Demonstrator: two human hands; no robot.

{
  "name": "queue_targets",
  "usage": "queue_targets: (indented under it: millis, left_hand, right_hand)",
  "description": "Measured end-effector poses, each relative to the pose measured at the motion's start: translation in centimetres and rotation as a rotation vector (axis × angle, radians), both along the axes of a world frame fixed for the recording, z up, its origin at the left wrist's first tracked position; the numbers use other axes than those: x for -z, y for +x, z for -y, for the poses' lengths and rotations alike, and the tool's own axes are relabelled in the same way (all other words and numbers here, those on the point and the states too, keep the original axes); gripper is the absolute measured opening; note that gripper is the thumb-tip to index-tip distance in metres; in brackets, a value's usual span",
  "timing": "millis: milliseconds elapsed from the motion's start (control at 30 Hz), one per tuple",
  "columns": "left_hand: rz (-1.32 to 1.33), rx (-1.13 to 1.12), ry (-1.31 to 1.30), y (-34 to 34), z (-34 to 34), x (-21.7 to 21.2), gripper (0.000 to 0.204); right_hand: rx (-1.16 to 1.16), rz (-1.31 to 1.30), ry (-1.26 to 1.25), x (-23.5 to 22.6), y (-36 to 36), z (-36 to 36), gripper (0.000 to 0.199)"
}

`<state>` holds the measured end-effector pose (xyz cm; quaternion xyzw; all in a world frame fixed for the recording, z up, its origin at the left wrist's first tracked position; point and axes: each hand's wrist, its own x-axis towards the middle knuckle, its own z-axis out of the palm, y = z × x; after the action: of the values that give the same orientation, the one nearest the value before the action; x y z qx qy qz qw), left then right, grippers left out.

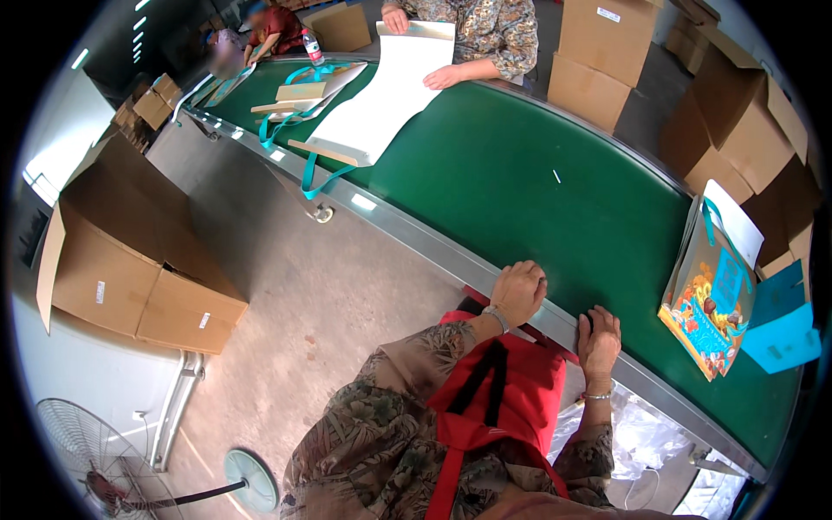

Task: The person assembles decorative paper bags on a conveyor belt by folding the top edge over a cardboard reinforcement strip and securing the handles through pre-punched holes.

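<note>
My left hand point(518, 293) rests on the near metal edge of a green conveyor belt point(520, 191), fingers loosely bent and no held object visible. Just to its right, my right hand point(599, 344) lies on the same edge, fingers slightly apart and holding nothing I can see. A small dark patch shows by the thumb side of each hand; I cannot tell what it is. Farther right on the belt stands a stack of printed paper gift bags point(712, 299) with turquoise ribbon handles, leaning and partly overlapping a bright blue piece point(784, 316).
Across the belt, a person's hands point(444, 77) hold a long white bag sheet point(390, 100). More ribboned bags point(303, 100) and a bottle point(313, 48) are beyond it. Cardboard boxes point(143, 260) stand at left, others point(598, 65) behind the belt. A fan point(95, 459) is lower left.
</note>
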<state>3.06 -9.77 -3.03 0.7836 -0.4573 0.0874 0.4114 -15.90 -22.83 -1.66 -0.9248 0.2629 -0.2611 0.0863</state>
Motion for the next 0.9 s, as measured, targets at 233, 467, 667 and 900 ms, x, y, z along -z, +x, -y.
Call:
queue_targets:
  millis: [233, 467, 667, 900]
  left_hand:
    - [0.018, 0.004, -0.016, -0.01, -0.18, -0.05, 0.01]
    - [0.019, 0.013, -0.028, 0.02, -0.23, -0.2, 0.01]
    - [0.021, 0.013, -0.009, 0.08, -0.09, -0.23, 0.012]
    - [0.025, 0.013, -0.018, -0.05, 0.02, -0.36, 0.012]
  right_hand:
    - [0.015, -0.035, -0.009, 0.05, 0.11, 0.06, 0.026]
    - [0.017, -0.027, 0.006, -0.18, 0.17, -0.07, 0.026]
    - [0.011, -0.034, 0.0, -0.11, 0.15, 0.18, 0.027]
    - [0.009, -0.037, -0.003, -0.1, 0.07, 0.32, 0.027]
